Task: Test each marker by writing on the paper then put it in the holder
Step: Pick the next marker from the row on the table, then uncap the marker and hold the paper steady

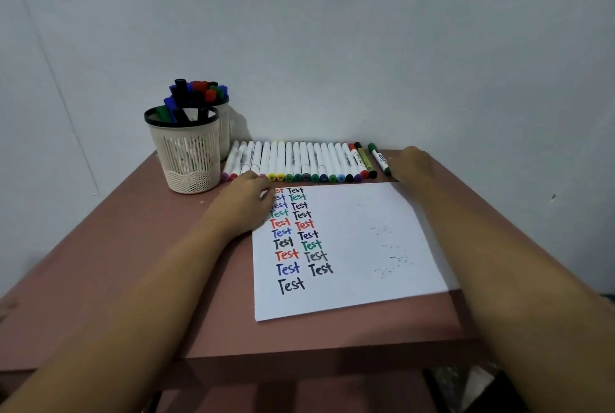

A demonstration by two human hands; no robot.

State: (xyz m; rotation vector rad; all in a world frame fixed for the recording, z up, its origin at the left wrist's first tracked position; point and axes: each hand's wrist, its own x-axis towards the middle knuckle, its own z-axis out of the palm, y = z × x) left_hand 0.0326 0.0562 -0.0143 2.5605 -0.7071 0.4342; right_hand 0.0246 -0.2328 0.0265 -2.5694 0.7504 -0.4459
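Note:
A white sheet of paper [359, 246] lies on the brown table, with two columns of the word "Test" in several colours. A row of several white markers [293, 161] lies side by side behind the paper. A green-capped marker [379, 159] lies apart at the row's right end. My right hand [412, 164] is just right of that marker, fingers bent down at it; contact is unclear. My left hand [248, 194] rests on the paper's top left corner, covering some words. A cream mesh holder [184, 153] with markers stands at the left.
A second holder [224, 119] full of capped markers stands behind the first, against the white wall. The table's front edge [299, 356] is close to me. Bare brown tabletop [116, 246] spreads to the left of the paper.

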